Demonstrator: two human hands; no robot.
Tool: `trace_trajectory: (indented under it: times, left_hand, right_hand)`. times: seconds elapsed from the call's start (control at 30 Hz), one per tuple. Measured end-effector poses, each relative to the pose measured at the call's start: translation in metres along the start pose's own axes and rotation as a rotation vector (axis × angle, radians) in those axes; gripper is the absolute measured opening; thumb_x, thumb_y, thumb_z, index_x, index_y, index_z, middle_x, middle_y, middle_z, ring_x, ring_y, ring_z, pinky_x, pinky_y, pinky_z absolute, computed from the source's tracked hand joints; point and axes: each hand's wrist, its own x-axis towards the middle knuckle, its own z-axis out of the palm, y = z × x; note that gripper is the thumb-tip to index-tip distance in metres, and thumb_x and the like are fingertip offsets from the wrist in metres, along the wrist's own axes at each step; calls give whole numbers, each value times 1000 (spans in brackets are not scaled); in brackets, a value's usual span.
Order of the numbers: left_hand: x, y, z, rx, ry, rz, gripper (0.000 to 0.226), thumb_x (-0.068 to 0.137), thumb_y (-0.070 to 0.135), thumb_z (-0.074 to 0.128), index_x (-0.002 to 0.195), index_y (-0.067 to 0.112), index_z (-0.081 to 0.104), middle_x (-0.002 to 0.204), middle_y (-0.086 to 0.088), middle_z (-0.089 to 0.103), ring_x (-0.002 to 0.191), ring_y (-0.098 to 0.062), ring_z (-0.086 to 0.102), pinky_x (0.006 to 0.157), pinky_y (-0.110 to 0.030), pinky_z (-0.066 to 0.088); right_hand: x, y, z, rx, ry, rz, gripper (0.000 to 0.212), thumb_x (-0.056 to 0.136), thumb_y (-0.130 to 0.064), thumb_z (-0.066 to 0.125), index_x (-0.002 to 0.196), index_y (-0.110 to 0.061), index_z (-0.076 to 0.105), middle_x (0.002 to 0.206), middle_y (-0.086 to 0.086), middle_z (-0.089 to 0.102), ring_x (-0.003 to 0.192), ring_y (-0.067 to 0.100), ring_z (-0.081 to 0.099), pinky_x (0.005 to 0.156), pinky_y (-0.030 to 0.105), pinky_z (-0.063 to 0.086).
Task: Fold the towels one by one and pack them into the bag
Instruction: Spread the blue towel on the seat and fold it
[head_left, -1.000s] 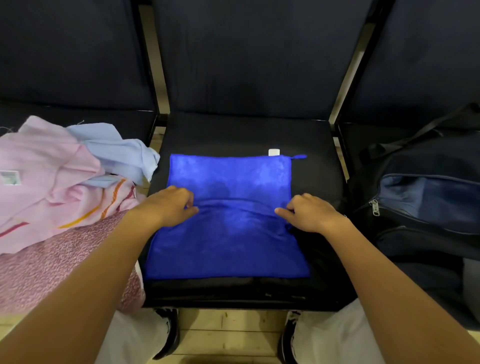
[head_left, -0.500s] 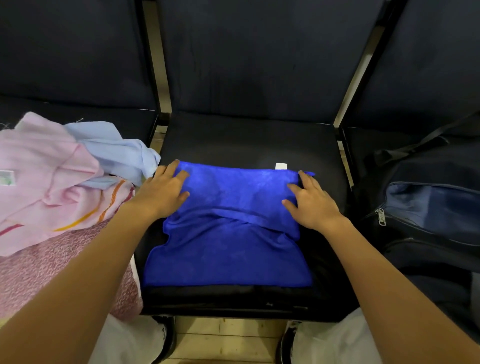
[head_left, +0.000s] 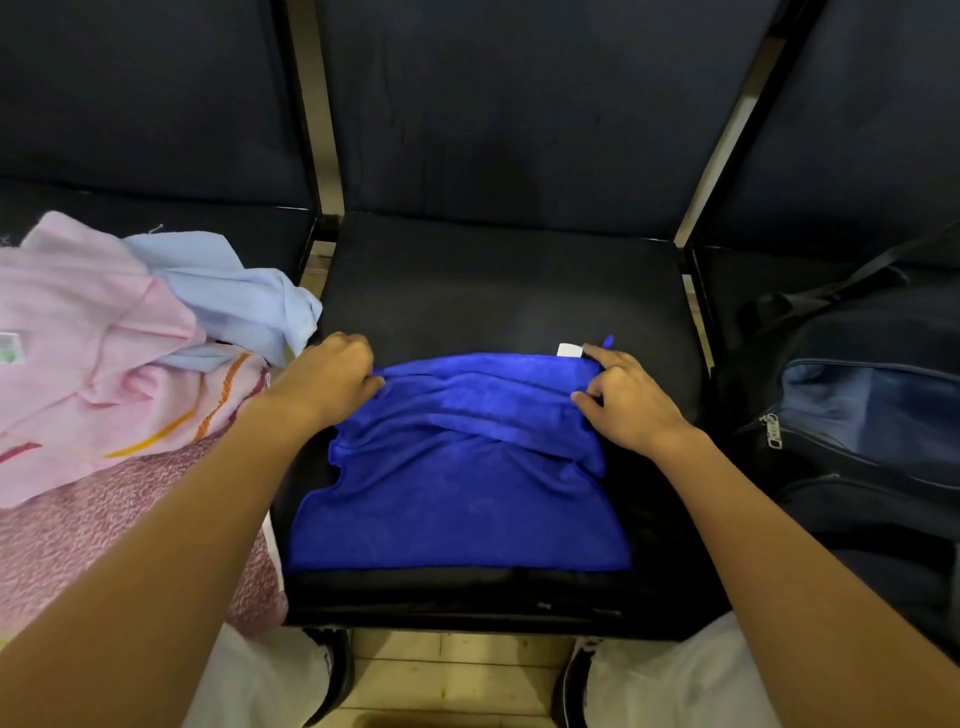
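**Blue towel gripped at both far corners on the middle seat**

Blue microfibre fills the centre of my frame: the blue towel (head_left: 457, 467) lies on the black middle seat (head_left: 498, 291), rumpled into ridges across its upper half and flat along its lower edge. My left hand (head_left: 332, 379) has its fingers curled down over the towel's upper left corner, gripping the cloth. My right hand (head_left: 623, 400) pinches the upper right corner between thumb and fingers, just below the white tag (head_left: 570, 350) and the small blue loop (head_left: 608, 341) that stick out past the edge.

At the right of the frame the dark bag (head_left: 857, 415) sits on the neighbouring seat, its zipper pull (head_left: 772, 430) hanging at the near end of an unzipped opening. Through that opening I see only a blue-grey lining; I cannot tell whether any towel is inside.

At the left of the frame a loose heap waits on the other seat: a pink towel (head_left: 78, 322) with orange stripes on top, a light blue towel (head_left: 234, 296) crumpled against it toward the middle seat, and a speckled pink towel (head_left: 104, 545) beneath, reaching the lower left.

Along the bottom edge, white trousers (head_left: 675, 675) and dark shoes (head_left: 332, 670) stand on a pale floor (head_left: 452, 675).
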Motion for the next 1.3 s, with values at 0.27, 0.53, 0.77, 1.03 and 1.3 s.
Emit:
trace_trajectory:
  times: [0.27,0.53,0.77,1.03,1.3]
  left_hand:
    - [-5,1,-3,-28,-97,-62,32,89,15,65,119,17,54,109,-9,58,97,-26,57,85,-41,52]
    - [-10,7,-16,29,78,-24,13,85,24,66,84,17,55,97,-4,54,86,-20,53,66,-31,38]
    - [-16,17,-33,-51,314,-107,13,97,18,51,101,11,41,87,-12,54,73,-24,47,64,-36,34]
    - [-8,9,-33,-247,506,-103,12,96,15,57,105,9,58,96,-16,65,87,-32,62,73,-41,49]
    - [-8,5,-32,-596,534,-58,13,88,-1,61,86,9,53,90,-14,68,81,-26,66,71,-33,54]
  right_hand:
    - [-6,-6,-5,66,62,75,13,93,-25,65,90,-16,56,86,1,61,81,24,58,65,32,41]
    - [-3,-12,-10,149,281,13,27,92,-14,60,118,-21,64,116,1,60,96,26,61,77,34,48]
    - [0,-11,-13,362,536,51,14,88,-8,60,92,-20,65,103,-2,55,68,17,57,64,29,45]
    - [2,-14,-14,555,640,88,18,94,-5,60,107,-14,70,104,-4,57,72,16,68,69,24,58]
    - [4,-17,-16,783,636,90,29,87,0,66,95,-27,60,92,-11,65,94,9,66,75,13,54]
